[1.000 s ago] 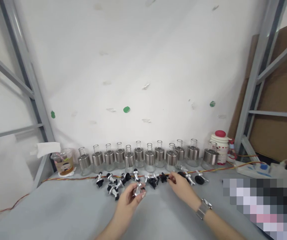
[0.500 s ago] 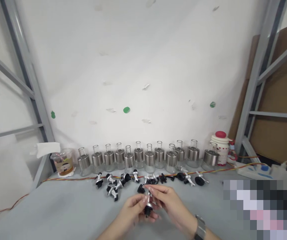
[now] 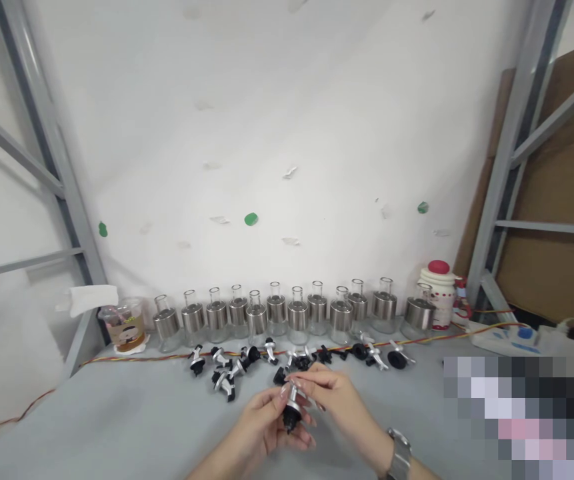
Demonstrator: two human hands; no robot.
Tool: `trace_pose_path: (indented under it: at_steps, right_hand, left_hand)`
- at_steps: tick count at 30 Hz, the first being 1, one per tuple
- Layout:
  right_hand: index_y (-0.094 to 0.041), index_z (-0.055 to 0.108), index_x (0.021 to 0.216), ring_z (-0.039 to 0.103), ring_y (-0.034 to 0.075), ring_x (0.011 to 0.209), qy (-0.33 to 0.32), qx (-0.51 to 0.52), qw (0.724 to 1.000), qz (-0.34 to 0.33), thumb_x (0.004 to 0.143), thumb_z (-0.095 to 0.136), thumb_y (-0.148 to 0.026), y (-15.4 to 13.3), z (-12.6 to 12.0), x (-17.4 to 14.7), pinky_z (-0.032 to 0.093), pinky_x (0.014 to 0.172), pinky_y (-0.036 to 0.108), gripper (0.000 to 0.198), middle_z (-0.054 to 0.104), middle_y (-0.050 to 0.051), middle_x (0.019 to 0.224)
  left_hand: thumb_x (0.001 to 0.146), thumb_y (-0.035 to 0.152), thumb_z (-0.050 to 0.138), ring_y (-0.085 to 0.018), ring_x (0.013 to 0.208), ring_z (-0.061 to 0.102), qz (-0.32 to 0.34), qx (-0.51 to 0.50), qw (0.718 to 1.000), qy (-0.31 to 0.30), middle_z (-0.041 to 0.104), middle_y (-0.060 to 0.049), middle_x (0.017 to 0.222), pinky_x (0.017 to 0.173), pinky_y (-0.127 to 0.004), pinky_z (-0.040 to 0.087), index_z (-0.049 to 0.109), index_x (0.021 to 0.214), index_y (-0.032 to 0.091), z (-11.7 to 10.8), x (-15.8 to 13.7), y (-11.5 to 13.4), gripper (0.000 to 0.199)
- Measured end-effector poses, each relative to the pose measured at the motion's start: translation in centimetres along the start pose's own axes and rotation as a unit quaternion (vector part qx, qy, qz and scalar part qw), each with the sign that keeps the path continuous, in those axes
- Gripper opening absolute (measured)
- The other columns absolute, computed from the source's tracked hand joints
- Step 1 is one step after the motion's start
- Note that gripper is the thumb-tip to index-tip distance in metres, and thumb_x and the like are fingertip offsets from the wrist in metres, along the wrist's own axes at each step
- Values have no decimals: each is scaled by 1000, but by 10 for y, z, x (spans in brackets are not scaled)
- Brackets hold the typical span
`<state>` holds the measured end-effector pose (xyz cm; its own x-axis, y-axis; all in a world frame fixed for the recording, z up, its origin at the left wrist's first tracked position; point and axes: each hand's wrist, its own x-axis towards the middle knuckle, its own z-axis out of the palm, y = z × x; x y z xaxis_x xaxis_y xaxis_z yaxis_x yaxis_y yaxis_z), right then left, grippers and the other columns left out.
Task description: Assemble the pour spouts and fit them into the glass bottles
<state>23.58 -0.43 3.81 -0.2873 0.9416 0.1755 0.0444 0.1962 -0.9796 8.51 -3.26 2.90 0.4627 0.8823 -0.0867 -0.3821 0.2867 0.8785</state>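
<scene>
Between my two hands, low in the middle of the head view, is a silver and black bottle pourer (image 3: 292, 408). Its black stopper end points down towards me. My left hand (image 3: 265, 415) is closed round its body, the thumb on the silver part. The fingertips of my right hand (image 3: 335, 395) pinch its upper silver end, which they partly hide. More pourers (image 3: 225, 384) of the same sort lie loose on the grey table (image 3: 131, 413), just beyond my hands. Behind them stands a row of glass bottles (image 3: 297, 313) with brushed metal sleeves and open necks.
A drink cup (image 3: 125, 327) stands at the left end of the bottle row, a white bottle with a red lid (image 3: 437, 293) at the right. A power strip (image 3: 507, 337) lies far right. A twisted wire (image 3: 157, 359) runs along the back. Metal posts (image 3: 47, 120) flank the table.
The pourer has turned slightly in my hands, so more of its silver body and black stopper show. My hands have shifted a little to the left in the picture, as has the whole view.
</scene>
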Motion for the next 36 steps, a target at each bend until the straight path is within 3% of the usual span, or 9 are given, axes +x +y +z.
trace_pose_path:
  at_steps: [3,7,11,15,18,20,22,25,36]
  right_hand:
    - [-24,68,89,53,16,73,-10,-125,989,-75,78,50,-37,-5,-2,-5,42,67,27,25,52,2,74]
    - [-22,59,108,51,18,77,-40,-314,931,-179,86,37,-31,-11,-3,-15,41,74,31,32,54,5,80]
    - [-19,60,101,52,17,75,-67,-348,915,-193,88,32,-29,-11,-1,-19,42,75,30,33,54,5,78]
    - [-21,63,94,54,14,76,-61,-298,937,-172,89,29,-31,-8,-6,-8,42,75,25,36,53,3,80]
    - [-22,58,105,54,15,81,13,-331,933,-139,87,33,-32,-3,-27,8,42,76,25,33,53,4,85]
    - [-19,59,105,54,18,84,85,-438,892,-75,84,39,-27,1,-51,17,41,77,27,30,54,7,92]
    - [-16,62,97,55,22,87,130,-576,807,14,78,42,-16,4,-77,21,39,77,30,27,55,11,94]
    - [-14,65,86,58,26,78,146,-610,775,79,73,39,-6,5,-110,21,38,67,34,30,56,15,88]
    - [-18,62,73,61,26,76,100,-590,790,131,69,52,-17,20,-123,27,37,58,29,11,65,13,82]
  left_hand:
    - [67,49,61,-14,53,61,6,-5,1000,-2,64,-5,69,56,-27,48,61,80,14,-3,0,0,37]
    - [68,46,61,-10,44,55,17,8,1000,8,61,-3,61,47,-24,45,62,72,12,-9,2,-1,34]
    - [65,47,64,-10,41,52,31,23,999,30,60,-3,57,42,-23,43,62,69,11,-13,6,-5,36]
    - [59,49,67,-8,40,50,49,46,996,67,60,-2,56,40,-20,37,64,71,12,-10,10,-6,39]
    - [58,49,68,-7,41,47,59,70,990,111,59,-1,59,38,-18,32,65,77,12,-8,11,-3,42]
    - [57,51,67,-7,41,47,43,68,986,145,59,-1,60,37,-18,30,64,82,13,-9,10,-2,46]
    - [55,53,66,-7,40,47,18,65,983,169,59,0,60,36,-19,29,63,85,13,-11,10,-2,50]
    - [52,58,65,-7,38,47,-14,79,979,188,58,1,58,36,-19,28,62,84,13,-14,11,-3,55]
    - [54,61,61,-6,37,48,-28,123,976,178,58,2,57,34,-18,26,61,83,14,-15,12,-6,56]
